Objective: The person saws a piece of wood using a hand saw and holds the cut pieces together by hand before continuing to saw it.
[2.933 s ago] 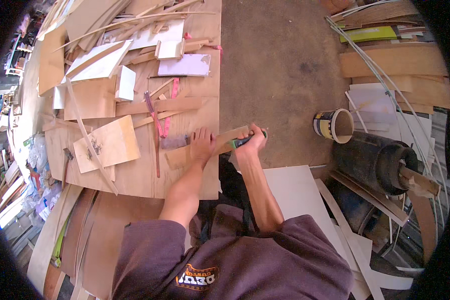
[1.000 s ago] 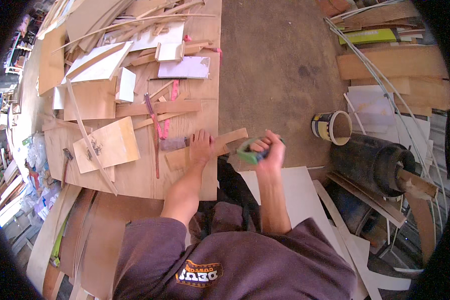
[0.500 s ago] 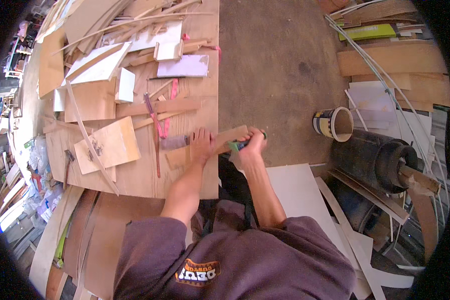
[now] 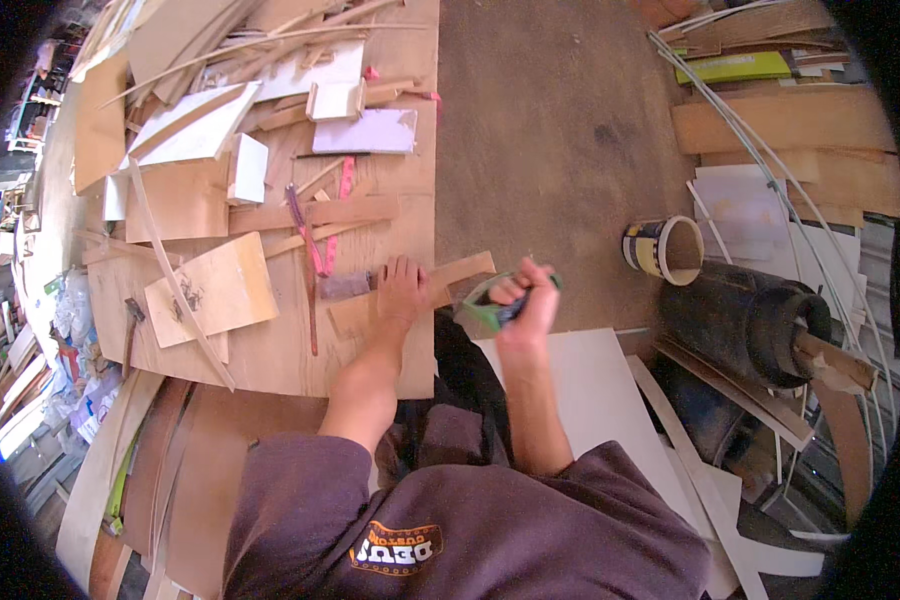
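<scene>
A light brown wooden strip (image 4: pixel 465 267) lies at a slant on the workbench, its right end jutting past the bench edge. My left hand (image 4: pixel 404 288) is closed over the strip and holds it down near that edge. Just right of the edge, my right hand (image 4: pixel 532 300) is wrapped round the green handle of what looks like a hand saw (image 4: pixel 485 312). Its blade is blurred and mostly hard to see. A grey-brown block (image 4: pixel 346 286) rests beside my left hand's fingers, and a pink measuring tape (image 4: pixel 332 245) lies farther up.
The workbench (image 4: pixel 290 360) carries boards and offcuts, with a hammer (image 4: pixel 131 325) at its left. To the right stand a tipped bucket (image 4: pixel 682 250) and a black cylinder (image 4: pixel 735 320). A white panel (image 4: pixel 570 385) leans near my right forearm.
My right hand has moved a little right and toward me with the green-handled saw, away from the strip's end. My left hand stays on the strip.
</scene>
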### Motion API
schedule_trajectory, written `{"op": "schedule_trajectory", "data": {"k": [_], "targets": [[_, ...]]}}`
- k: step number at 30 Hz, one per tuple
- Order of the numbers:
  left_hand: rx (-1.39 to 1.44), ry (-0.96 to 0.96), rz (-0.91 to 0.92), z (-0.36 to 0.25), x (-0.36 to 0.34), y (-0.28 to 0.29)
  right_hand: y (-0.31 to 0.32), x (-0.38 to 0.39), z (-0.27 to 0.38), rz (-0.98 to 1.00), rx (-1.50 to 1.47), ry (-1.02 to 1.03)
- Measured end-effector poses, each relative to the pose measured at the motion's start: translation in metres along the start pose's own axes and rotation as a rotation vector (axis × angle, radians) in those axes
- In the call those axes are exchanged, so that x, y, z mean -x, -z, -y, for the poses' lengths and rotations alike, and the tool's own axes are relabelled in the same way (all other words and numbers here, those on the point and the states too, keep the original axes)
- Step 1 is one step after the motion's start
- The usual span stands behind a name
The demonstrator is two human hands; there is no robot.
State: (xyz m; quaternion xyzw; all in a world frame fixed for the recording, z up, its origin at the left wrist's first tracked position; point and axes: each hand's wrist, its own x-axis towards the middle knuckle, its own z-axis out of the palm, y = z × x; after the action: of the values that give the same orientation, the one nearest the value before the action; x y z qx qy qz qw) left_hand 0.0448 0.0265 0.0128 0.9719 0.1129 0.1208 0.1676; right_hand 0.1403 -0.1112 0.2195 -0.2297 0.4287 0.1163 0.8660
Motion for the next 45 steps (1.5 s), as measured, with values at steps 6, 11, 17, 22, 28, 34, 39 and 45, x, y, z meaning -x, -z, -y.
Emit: {"op": "schedule_trajectory", "data": {"k": [6, 11, 17, 22, 28, 34, 39, 45], "targets": [[-0.034, 0.005, 0.025, 0.004, -0.010, -0.008, 0.024, -0.053, -0.016, -0.249, 0.169, 0.083], [-0.027, 0.007, 0.017, 0.004, 0.000, -0.011, 0.006, -0.028, -0.010, -0.238, 0.194, 0.095], [-0.027, -0.006, -0.024, 0.002, 0.013, -0.001, 0.013, -0.021, 0.005, -0.077, 0.053, -0.058], [0.023, -0.001, 0.059, -0.003, -0.003, -0.012, 0.013, -0.046, -0.037, -0.272, 0.278, 0.192], [0.021, -0.005, 0.008, 0.003, -0.001, -0.001, 0.034, -0.026, -0.007, -0.119, 0.085, -0.012], [-0.006, -0.020, 0.031, 0.000, -0.008, -0.004, 0.016, -0.060, -0.024, -0.223, 0.230, 0.135], [-0.038, -0.005, 0.035, 0.002, 0.002, 0.002, 0.015, -0.018, 0.010, -0.074, 0.015, -0.061], [0.011, -0.025, 0.022, 0.002, -0.006, -0.008, 0.015, -0.057, -0.017, -0.250, 0.172, 0.087]]}}
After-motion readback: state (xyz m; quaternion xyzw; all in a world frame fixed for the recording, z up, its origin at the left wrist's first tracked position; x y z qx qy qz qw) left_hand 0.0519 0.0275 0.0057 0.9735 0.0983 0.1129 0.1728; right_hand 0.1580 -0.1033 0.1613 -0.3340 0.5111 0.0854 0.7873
